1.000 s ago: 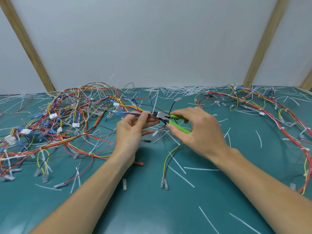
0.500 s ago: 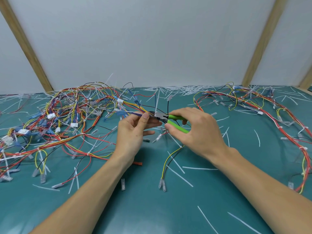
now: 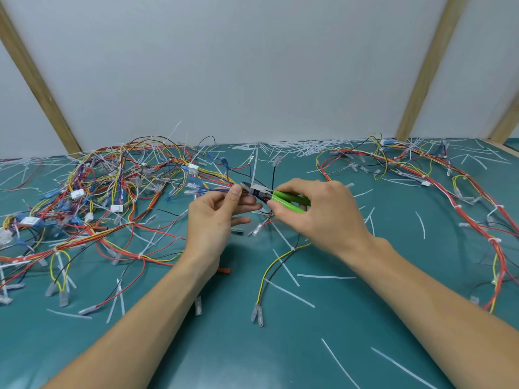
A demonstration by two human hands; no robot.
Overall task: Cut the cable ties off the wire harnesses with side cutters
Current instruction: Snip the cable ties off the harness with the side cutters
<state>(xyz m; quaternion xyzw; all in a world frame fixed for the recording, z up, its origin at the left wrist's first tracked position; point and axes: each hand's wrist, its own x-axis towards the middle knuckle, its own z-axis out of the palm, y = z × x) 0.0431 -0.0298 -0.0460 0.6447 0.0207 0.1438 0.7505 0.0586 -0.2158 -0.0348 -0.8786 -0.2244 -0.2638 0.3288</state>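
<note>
Gripping glossy green-handled side cutters (image 3: 276, 197), right hand (image 3: 317, 211).

Left hand (image 3: 216, 217) pinches wire bundle (image 3: 216, 190); right hand (image 3: 317, 211) grips side cutters (image 3: 276, 196).

1. Bright, even, diffuse light fills the head view; no glare shows on the teal mat (image 3: 351, 318).
2. Soft, faint shadows lie on the mat just beneath the forearms and wrists.
3. Wide-angle distortion bends the wooden posts (image 3: 427, 66) above the mat outward.
4. Focus is sharp at the mat's centre, slightly soft toward its far edges.
</note>
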